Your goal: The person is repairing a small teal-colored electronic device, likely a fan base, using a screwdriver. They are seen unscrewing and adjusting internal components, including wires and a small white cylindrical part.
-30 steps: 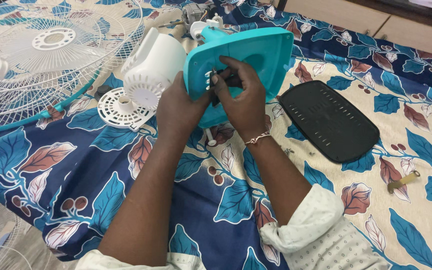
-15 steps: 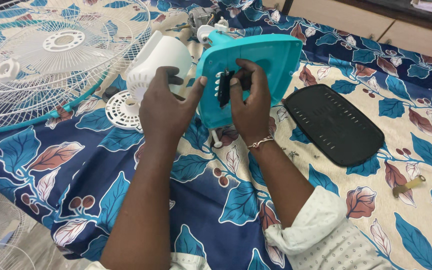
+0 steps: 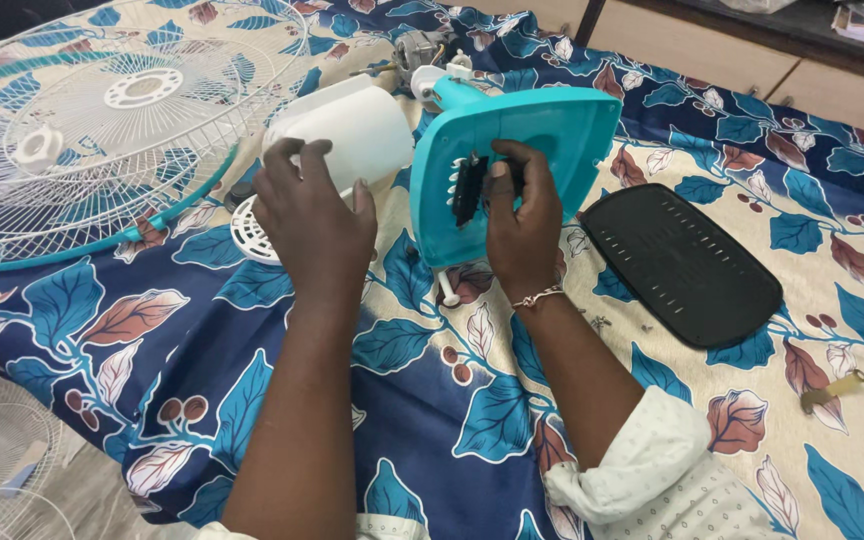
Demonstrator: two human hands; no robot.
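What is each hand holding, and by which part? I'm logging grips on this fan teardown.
The right hand grips the black switch block on the teal fan base. The left hand rests on the white motor cover, at its near end.

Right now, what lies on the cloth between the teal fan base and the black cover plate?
Only bare patterned cloth separates the teal base from the black plate, in the head view.

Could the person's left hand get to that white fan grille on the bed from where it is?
Probably yes. The left hand rests on the white motor cover, and the fan grille lies just to its left on the cloth, with nothing between them.
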